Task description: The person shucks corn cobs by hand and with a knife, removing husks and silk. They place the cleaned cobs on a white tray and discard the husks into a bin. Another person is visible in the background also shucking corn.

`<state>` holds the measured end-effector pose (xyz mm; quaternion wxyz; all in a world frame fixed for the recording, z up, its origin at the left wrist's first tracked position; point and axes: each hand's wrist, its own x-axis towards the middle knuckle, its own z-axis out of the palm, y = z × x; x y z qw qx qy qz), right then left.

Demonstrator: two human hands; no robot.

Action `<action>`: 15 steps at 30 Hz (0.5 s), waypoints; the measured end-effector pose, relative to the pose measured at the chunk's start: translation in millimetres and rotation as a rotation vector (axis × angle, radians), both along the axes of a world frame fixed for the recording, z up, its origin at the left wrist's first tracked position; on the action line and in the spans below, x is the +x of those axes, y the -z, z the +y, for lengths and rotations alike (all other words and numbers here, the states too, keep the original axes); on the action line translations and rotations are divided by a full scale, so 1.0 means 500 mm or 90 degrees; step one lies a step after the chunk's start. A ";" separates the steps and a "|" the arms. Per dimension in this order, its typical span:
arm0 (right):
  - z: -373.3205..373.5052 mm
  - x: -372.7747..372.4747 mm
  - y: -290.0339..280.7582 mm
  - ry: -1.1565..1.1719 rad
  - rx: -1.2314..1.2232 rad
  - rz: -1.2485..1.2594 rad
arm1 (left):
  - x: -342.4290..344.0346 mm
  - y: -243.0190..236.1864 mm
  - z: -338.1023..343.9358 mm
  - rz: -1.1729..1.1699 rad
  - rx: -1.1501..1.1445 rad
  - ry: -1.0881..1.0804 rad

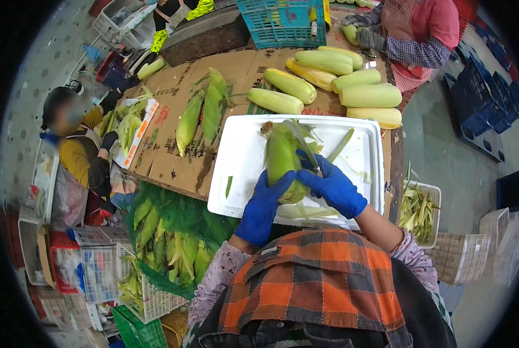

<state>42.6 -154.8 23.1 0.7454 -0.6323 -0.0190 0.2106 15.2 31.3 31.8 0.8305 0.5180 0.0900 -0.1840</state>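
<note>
My blue-gloved left hand (262,206) grips a green corn ear in its husk (281,151) from the left, over the white foam tray (230,145). My blue-gloved right hand (330,187) holds a knife (306,145) against the ear's right side, fingers curled around its handle. Loose husk strips (341,145) lie in the tray. Behind it, several peeled pale ears (370,95) sit on the cardboard-covered table (161,127), with unpeeled ears (190,122) to their left.
Co-workers stand at left (76,151) and upper right (410,40). A teal crate (277,17) is at the back, a green net (164,240) of ears at lower left, a husk-filled basket (419,214) right of the tray, and blue crates (474,95) on the floor at right.
</note>
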 end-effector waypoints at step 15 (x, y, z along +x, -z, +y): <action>-0.015 -0.007 -0.059 0.154 -0.338 -0.241 | -0.043 -0.024 0.004 -0.107 0.144 0.006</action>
